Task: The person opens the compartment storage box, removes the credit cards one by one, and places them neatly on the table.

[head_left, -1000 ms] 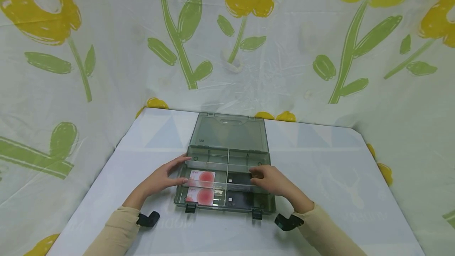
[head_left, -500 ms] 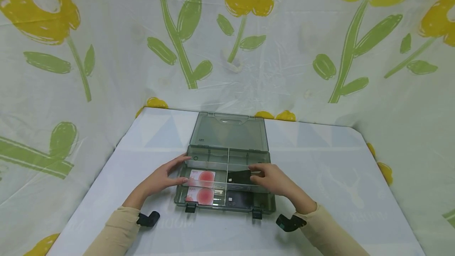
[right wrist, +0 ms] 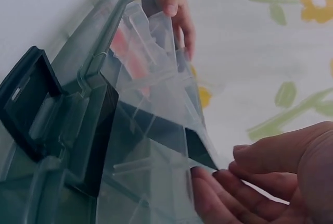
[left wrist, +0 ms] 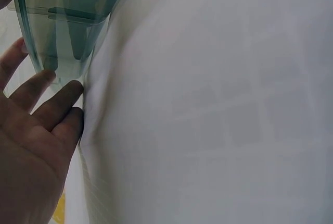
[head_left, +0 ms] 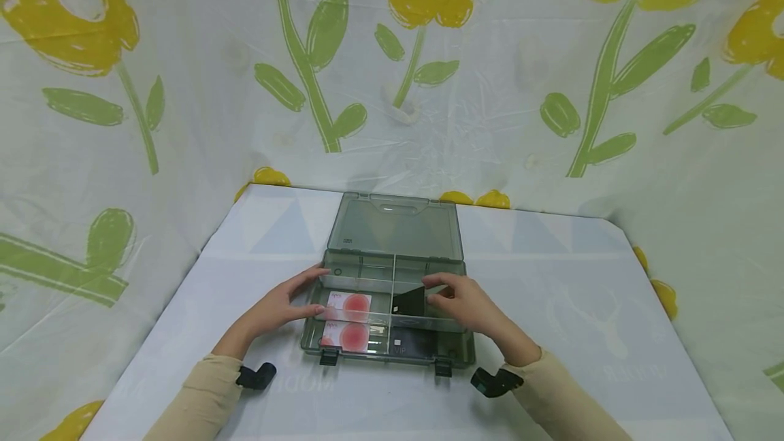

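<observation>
A grey-green clear plastic organizer box [head_left: 465,352] lies with its lid raised at the back. My left hand [head_left: 278,305] rests at its left side, thumb and fingers spread and touching the wall; the left wrist view shows its fingers [left wrist: 67,91] extended against the box. My right hand [head_left: 465,301] pinches the right edge of a black card [head_left: 410,301] in the middle right compartment. That card is tilted, its right side raised. In the right wrist view a dark card corner [right wrist: 202,148] meets the fingertips of my right hand [right wrist: 260,182].
Two white cards with red circles, one in the middle left compartment [head_left: 355,306] and one in the front left [head_left: 352,337], lie flat. Another black card [head_left: 419,344] sits front right. Clear dividers [head_left: 361,285] part the box. Two latches [head_left: 329,358] jut forward.
The black card in the middle right compartment has gone from flat to tilted, its right edge lifted. My right hand has moved slightly left and up. My left hand stays put.
</observation>
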The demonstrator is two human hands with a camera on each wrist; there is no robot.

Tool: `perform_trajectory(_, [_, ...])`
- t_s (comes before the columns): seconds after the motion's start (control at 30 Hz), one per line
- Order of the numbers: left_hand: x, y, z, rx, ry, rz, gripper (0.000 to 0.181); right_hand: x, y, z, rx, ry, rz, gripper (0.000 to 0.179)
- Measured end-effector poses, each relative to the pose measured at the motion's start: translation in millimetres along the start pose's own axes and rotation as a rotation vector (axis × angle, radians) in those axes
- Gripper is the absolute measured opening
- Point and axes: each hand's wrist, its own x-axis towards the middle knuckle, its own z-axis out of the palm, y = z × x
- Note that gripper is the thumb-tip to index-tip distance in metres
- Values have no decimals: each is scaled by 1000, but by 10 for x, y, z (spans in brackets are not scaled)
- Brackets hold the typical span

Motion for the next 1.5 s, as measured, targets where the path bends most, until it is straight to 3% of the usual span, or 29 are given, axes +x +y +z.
perform_trajectory(0.53, [2, -9, -9, 1, -4, 16, 71, 130, 40, 121, 147, 33, 39, 36])
perform_trajectory(1.17, [-2, -28, -8, 4, -3, 27, 70, 127, 39, 209, 221, -17, 46, 48])
perform_trajectory(1.5, [-2, -34, -3, -2, -4, 23, 69, 113, 45, 221, 204, 17, 65, 42])
